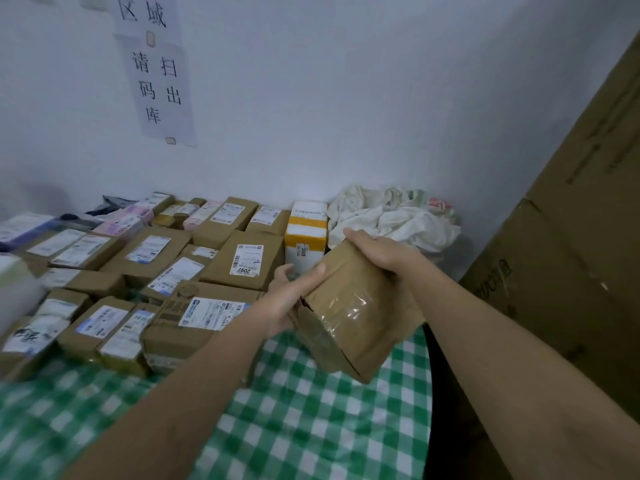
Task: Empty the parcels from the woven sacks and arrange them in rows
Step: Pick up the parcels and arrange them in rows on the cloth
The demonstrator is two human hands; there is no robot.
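Both hands hold a taped brown parcel above the near right part of a checked table.

A tall cardboard carton (571,237) fills the right side, leaning up past the white wall (346,98), where a paper sign (157,74) hangs at far left. The table's green-checked cloth (311,427) shows bare in the near part; beyond it, rows of labelled parcels (138,271) cover the left and far side right up to the wall. A crumpled white woven sack (391,213) lies in the far right corner, just beside a white and yellow box (306,233). The brown parcel (349,313) is tilted in the air, its clear tape shining. The right hand (377,249) grips its far top edge, fingers curled over; the left hand (291,296) clasps its left side, thumb across the top.
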